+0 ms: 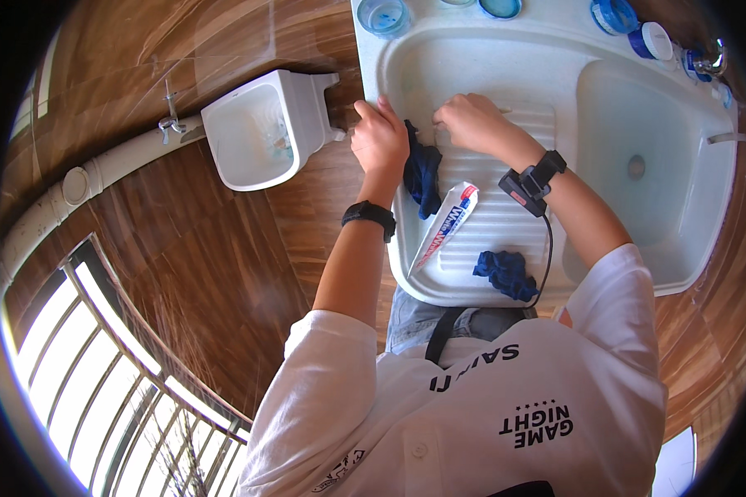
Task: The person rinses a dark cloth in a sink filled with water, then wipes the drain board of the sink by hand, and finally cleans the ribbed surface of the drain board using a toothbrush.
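My left hand (380,139) is above the left rim of the white washbasin (396,257), its fingers curled in; what they hold, if anything, is hidden. Right beside it, a crumpled dark blue cloth (423,172) lies along the inner left side of the basin. My right hand (476,124) is over the ribbed washboard (493,211), fingertips pinched together at its left; I cannot make out anything between them. A white toothpaste-like tube (446,225) with blue and red print lies slantwise below the cloth. A second dark blue cloth (506,275) is bunched at the near edge.
The right compartment (636,166) has a drain and holds what looks like water. Blue tubs (384,16) and a white-lidded jar (656,41) stand along the far ledge by a metal tap (713,60). A smaller white basin (249,137) and wall tap (171,124) are at left.
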A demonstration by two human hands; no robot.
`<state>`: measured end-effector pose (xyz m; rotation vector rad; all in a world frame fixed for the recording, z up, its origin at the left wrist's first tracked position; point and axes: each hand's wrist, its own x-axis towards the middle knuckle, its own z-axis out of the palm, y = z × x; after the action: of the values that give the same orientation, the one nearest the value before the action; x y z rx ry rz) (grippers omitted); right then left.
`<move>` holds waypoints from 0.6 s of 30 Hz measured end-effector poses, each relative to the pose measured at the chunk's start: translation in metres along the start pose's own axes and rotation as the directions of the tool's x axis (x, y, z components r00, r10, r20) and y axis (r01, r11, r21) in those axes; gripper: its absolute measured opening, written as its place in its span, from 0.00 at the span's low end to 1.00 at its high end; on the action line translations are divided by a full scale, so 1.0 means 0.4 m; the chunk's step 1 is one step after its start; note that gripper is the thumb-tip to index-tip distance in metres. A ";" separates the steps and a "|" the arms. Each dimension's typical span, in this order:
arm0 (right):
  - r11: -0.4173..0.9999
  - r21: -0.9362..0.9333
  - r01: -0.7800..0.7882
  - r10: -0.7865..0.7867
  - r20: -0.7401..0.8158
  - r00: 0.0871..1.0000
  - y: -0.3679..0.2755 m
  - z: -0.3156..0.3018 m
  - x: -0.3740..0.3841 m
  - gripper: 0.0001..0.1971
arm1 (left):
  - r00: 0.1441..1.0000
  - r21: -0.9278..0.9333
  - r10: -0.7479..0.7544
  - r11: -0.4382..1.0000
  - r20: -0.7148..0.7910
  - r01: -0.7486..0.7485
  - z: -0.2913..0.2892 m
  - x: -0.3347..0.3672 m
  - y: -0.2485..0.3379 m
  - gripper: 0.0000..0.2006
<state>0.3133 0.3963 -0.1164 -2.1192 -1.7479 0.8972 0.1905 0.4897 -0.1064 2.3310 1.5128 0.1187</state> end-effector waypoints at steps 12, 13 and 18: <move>0.992 0.085 -0.093 0.096 -0.029 0.995 0.025 -0.033 -0.003 0.05 | 0.999 0.007 -0.029 1.000 0.026 0.029 0.005 0.005 -0.011 0.16; 0.992 0.083 -0.091 0.094 -0.030 0.995 0.016 -0.034 0.017 0.05 | 0.998 -0.002 -0.045 0.999 0.037 0.045 0.006 0.004 -0.006 0.17; 0.967 0.044 -0.250 0.253 -0.096 0.963 0.021 -0.055 0.081 0.07 | 0.999 -0.014 -0.033 0.999 0.010 0.033 0.005 0.001 -0.009 0.17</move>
<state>0.3360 0.4292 -0.1137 -2.3582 -1.4286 0.8547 0.1879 0.4910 -0.1094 2.2920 1.5400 0.1092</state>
